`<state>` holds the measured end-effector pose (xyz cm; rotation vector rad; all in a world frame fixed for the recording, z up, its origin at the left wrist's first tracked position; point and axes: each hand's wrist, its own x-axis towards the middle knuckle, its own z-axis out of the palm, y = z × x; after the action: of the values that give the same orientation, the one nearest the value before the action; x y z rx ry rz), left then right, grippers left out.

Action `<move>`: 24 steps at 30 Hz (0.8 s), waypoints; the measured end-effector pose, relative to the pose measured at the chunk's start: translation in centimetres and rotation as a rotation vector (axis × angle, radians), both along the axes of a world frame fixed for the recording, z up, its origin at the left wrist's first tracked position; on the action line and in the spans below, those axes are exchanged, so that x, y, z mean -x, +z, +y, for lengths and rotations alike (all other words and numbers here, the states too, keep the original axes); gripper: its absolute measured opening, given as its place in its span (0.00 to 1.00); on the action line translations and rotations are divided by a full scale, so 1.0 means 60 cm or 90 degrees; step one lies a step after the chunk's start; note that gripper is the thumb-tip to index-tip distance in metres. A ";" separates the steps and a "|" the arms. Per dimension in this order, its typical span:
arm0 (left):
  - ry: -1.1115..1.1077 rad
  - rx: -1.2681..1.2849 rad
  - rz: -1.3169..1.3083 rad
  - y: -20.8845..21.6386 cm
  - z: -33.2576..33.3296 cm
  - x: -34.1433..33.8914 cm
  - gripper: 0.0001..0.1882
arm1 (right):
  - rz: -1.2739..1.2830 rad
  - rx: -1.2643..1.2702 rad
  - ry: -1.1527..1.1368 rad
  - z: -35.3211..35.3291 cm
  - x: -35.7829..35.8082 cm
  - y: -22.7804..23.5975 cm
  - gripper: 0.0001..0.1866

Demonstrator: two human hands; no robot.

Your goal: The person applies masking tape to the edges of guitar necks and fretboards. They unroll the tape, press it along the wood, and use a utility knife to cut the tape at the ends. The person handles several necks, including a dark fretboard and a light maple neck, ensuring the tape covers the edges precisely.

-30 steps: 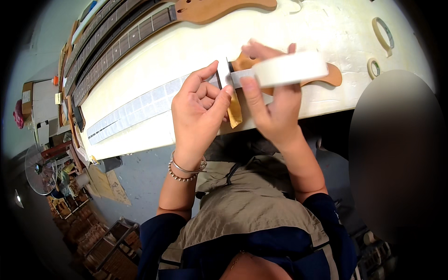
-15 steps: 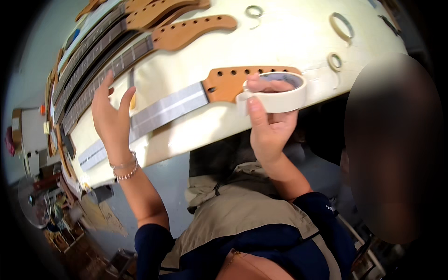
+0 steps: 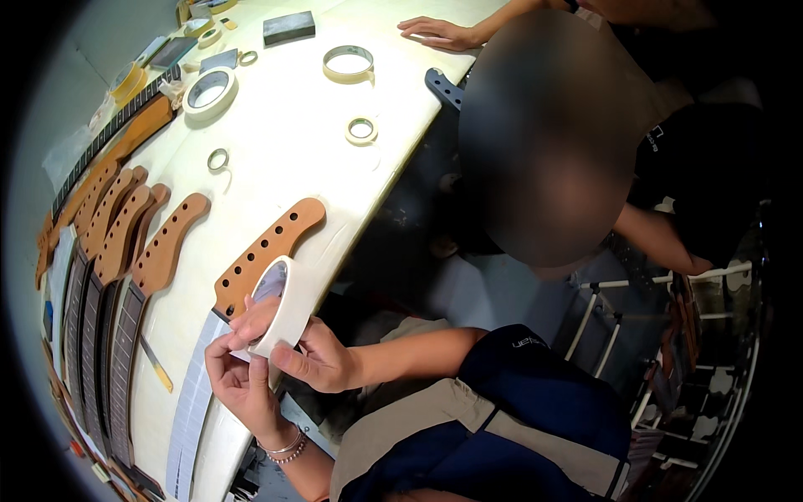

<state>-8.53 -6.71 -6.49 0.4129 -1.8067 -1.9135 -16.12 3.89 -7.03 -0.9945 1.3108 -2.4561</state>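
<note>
My right hand grips a wide roll of white masking tape, with fingers through its core and the thumb on the outside. Against the roll's lower end, my left hand has its fingers curled and its thumb close to them, seemingly pinching the tape there; the exact contact is partly hidden. Both hands are above a guitar neck at the table's near edge. Its brown headstock has a row of dark holes, and pale tape strips cover its fretboard.
More guitar necks lie side by side on the left of the white table. Several tape rolls and a dark block are farther back. A yellow-tipped stick lies near the necks. Another person's hand rests at the far edge.
The view has swung to the right. My left hand, open and apart before, has come to the tape roll and curled its fingers. My right hand still holds the roll, now tilted more upright.
</note>
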 end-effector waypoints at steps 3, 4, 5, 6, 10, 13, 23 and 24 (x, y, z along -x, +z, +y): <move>0.036 -0.085 -0.024 0.006 -0.003 -0.009 0.20 | 0.008 -0.004 0.019 -0.003 -0.004 0.001 0.16; 0.037 -0.092 -0.004 -0.004 -0.011 -0.013 0.19 | 0.001 0.016 -0.013 -0.010 -0.010 -0.001 0.16; 0.036 -0.126 -0.004 -0.001 -0.011 -0.016 0.19 | 0.008 0.018 -0.016 -0.013 -0.013 -0.001 0.17; 0.035 -0.160 -0.004 0.004 -0.009 -0.017 0.19 | 0.016 0.019 -0.020 -0.015 -0.015 -0.002 0.17; 0.013 -0.239 -0.060 -0.003 -0.020 -0.030 0.18 | 0.072 0.021 -0.047 -0.010 -0.016 -0.005 0.17; 0.030 -0.266 -0.072 0.004 -0.007 -0.023 0.13 | 0.106 0.022 -0.066 -0.001 -0.017 0.004 0.15; 0.177 -0.206 -0.119 0.045 0.063 0.018 0.10 | 0.123 0.068 -0.029 0.024 -0.008 0.016 0.12; 0.195 -0.184 -0.120 0.033 0.062 0.018 0.10 | 0.121 0.060 -0.031 0.026 -0.012 0.012 0.12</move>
<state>-9.59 -2.97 -4.53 0.9394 -1.4699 -1.9670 -15.43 5.48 -6.32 -1.2604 1.2981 -2.5320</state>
